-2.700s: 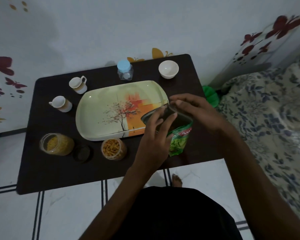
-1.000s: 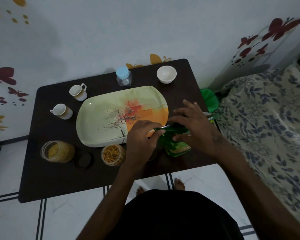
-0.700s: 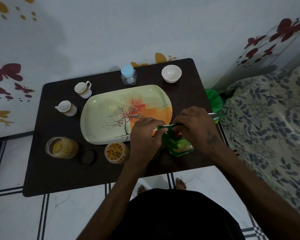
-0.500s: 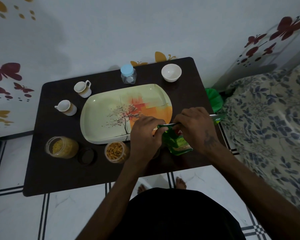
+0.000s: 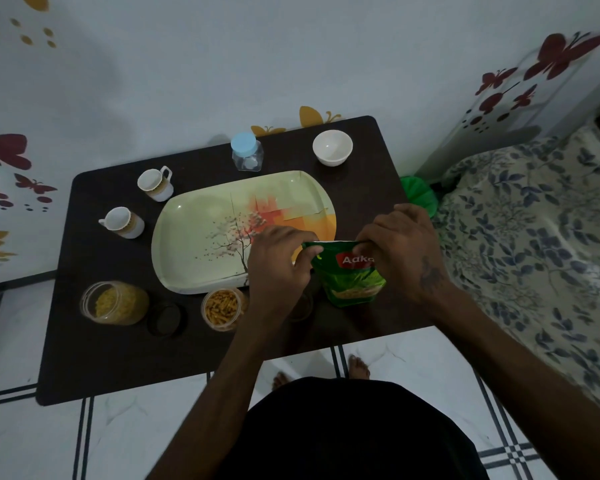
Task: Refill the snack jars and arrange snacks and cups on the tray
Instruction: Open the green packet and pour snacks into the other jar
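A green snack packet (image 5: 352, 278) stands upright on the dark table (image 5: 118, 358), just right of the tray's front corner. My left hand (image 5: 278, 265) pinches the packet's top left corner and my right hand (image 5: 400, 251) pinches its top right corner. The pale green tray (image 5: 194, 237) with a tree picture lies bare in the middle. An open jar of orange sticks (image 5: 222, 308) sits at the tray's front edge. Further left stands an open jar of yellow snack (image 5: 115, 303), with a dark lid (image 5: 165, 318) between the two jars. Two cups (image 5: 123, 221) (image 5: 155, 183) stand left of the tray.
A clear jar with a blue lid (image 5: 245, 152) and a white bowl (image 5: 332, 147) stand behind the tray near the wall. A bed with a floral sheet (image 5: 534, 244) borders the table's right side. Something green (image 5: 418, 199) lies between table and bed.
The packet was held up and open above the tray's corner; now it stands lower on the table with its top drawn flat between both hands. The packet now shows its red label.
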Motion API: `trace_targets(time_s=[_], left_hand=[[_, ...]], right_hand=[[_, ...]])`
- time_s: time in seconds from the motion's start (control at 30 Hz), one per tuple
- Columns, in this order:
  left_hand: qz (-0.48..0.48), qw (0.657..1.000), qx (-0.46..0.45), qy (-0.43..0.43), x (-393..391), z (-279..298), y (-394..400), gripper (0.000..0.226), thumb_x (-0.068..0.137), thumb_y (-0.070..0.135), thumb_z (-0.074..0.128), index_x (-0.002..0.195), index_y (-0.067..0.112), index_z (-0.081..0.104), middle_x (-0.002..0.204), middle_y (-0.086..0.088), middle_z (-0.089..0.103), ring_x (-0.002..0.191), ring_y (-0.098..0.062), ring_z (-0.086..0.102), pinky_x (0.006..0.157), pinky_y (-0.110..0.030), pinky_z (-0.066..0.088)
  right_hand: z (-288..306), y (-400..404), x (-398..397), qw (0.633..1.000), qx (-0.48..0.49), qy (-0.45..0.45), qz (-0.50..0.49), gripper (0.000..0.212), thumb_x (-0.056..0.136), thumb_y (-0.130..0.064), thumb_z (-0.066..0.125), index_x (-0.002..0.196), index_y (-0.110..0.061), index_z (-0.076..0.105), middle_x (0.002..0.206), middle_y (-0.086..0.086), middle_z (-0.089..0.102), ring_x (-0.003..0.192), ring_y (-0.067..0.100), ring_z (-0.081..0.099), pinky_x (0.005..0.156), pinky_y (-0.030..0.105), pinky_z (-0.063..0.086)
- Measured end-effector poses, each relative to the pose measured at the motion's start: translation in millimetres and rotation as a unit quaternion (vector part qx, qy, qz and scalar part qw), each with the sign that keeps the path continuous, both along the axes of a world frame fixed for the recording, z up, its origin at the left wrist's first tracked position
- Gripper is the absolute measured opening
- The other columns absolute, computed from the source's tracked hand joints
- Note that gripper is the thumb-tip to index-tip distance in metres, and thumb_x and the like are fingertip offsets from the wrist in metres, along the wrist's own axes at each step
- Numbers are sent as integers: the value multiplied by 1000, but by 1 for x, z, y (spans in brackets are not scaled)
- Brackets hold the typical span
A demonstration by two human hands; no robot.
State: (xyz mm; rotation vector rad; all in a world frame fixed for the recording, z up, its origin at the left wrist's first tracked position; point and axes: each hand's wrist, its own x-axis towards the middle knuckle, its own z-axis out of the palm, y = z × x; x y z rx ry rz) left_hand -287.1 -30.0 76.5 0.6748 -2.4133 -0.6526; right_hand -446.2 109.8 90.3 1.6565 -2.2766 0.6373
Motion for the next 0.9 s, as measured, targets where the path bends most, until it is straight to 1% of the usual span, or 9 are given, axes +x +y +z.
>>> trace_targets(time_s=[0.07,0.13,0.23,0.3,0.4,0.47,0.57,0.73,0.9], left_hand=[[8,1000,4,2,1,-1,0,11,88,25,68,89,15,74,89,3,71,89,-20,60,80,-41,46],[23,1000,13,1,3,-1,-4,13,88,25,68,91,15,74,90,3,72,91,-18,59,80,-40,46],[19,1000,8,-2,3,0,-8,12,88,26,69,90,16,75,88,4,72,88,-17,58,80,-40,46],[14,1000,7,-4,1,1,-8,12,88,26,69,91,15,75,88,3,72,88,-18,59,81,-40,46],[30,999,15,3,2,1,-9,14,87,25,69,92,14,75,90,2,73,90,-16,59,82,-40,47],[37,999,23,10,3,1,-10,14,87,25,69,92,14,75,90,2,73,89,-13,57,81,-39,47],[24,1000,4,2,-1,2,-8,13,88,25,69,91,14,75,89,2,73,89,-17,59,81,-40,47],[47,999,17,16,-4,0,-7,12,87,21,71,93,12,75,90,-1,72,90,-16,57,80,-38,48],[42,999,23,6,-4,0,-4,14,88,24,69,95,13,75,92,0,72,91,-15,57,82,-39,48]], right_hand=[[2,2,-5,1000,-5,-11,14,22,85,-38,62,79,-20,72,72,-3,63,75,23,58,85,38,40],[4,5,-10,1000,-17,-10,12,23,86,-37,62,80,-18,73,74,-1,65,77,24,59,82,38,40],[-2,10,-11,1000,-22,15,-13,15,84,-30,65,77,-18,71,72,-2,64,73,23,60,92,40,39],[-4,11,-11,999,-23,17,-18,16,84,-32,65,77,-19,71,71,-2,64,72,22,60,96,40,37],[-3,16,-19,999,-29,-16,-4,26,86,-40,61,78,-18,73,74,-1,67,76,23,60,92,40,38],[-4,23,-27,999,-33,-14,-17,30,87,-43,60,76,-17,73,74,-1,67,76,24,62,92,40,39],[-10,30,-28,999,-36,2,-38,29,87,-41,60,73,-17,71,71,-1,66,72,22,62,97,44,40],[-12,41,-42,999,-44,-28,-17,31,88,-45,62,79,-17,73,76,-1,69,74,22,61,88,40,39],[-18,52,-43,996,-49,-37,-59,33,90,-46,57,78,-19,73,76,-2,69,77,21,63,93,43,38]])
